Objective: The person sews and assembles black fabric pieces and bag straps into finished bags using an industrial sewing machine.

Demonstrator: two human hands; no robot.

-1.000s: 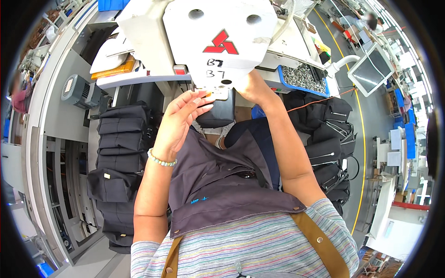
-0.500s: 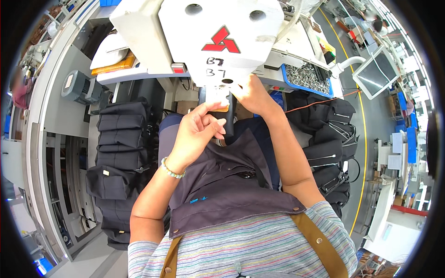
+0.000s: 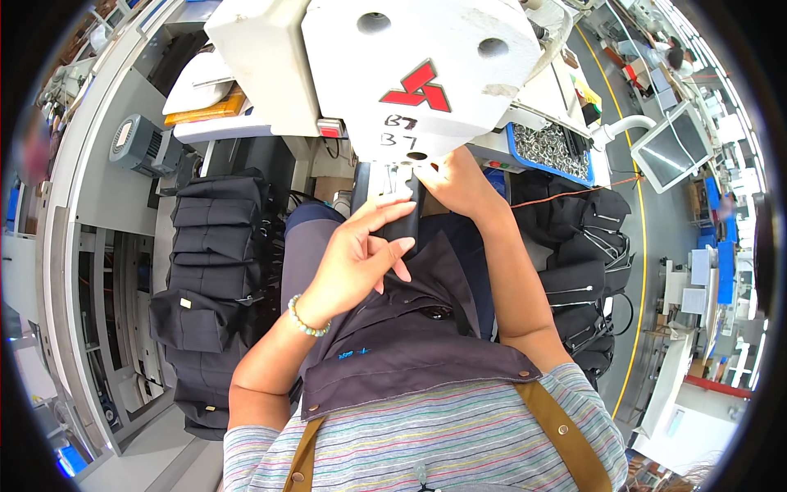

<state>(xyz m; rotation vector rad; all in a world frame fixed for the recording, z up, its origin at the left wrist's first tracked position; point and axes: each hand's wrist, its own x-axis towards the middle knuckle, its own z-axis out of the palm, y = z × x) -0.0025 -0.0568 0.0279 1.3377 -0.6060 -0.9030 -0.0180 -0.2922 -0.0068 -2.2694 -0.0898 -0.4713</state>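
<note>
A white industrial sewing machine head (image 3: pixel 426 70) with a red emblem fills the top middle. Below it, a bright metal plate (image 3: pixel 392 178) lies between dark, smooth black surfaces (image 3: pixel 416 215); whether these are fabric or machine parts I cannot tell. My left hand (image 3: pixel 357 258) lies over the near end of this spot, index finger stretched across it, thumb apart, nothing visible between them. My right hand (image 3: pixel 463 184) is at the right side of the plate, fingers curled in close under the machine head. Its fingertips are partly hidden, and what they hold cannot be made out.
Folded black fabric bags (image 3: pixel 217 246) are stacked at the left. More black bags with zips (image 3: pixel 574 262) hang at the right. A blue tray (image 3: pixel 549 152) of metal hardware stands on the right tabletop, near a tablet screen (image 3: pixel 672 152). A grey motor (image 3: pixel 143 143) is at the left.
My left index finger has straightened and its thumb has spread away. An orange-brown piece by its fingertips no longer shows. The view has shifted slightly; my right hand stays beside the plate.
</note>
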